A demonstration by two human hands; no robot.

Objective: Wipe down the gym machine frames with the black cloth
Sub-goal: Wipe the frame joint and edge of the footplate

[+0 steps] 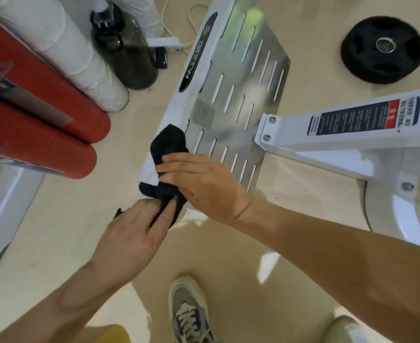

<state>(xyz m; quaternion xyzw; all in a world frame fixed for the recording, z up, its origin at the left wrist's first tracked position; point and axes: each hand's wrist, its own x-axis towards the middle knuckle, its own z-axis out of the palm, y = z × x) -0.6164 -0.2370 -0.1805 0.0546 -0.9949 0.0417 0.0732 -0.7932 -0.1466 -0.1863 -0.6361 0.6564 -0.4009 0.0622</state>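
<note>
Just short of the near corner of the slotted silver metal footplate (pixel 241 82), above a grey laced sneaker (pixel 189 310) on the floor, the left hand (pixel 134 231) pinches the tail of the crumpled black cloth (pixel 169 147) between its fingers. At that corner the right hand (pixel 204 184) grips the cloth's middle with fingers and thumb, and the cloth lies draped over the footplate's white edge. A white steel frame beam (pixel 340 129) is bolted to the footplate's right side, and a round black weight plate (pixel 382 49) lies beyond on the right.

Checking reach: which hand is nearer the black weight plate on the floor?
Right. The right hand, on the black cloth, sits down-left of the weight plate; the left hand is lower and farther left.
</note>
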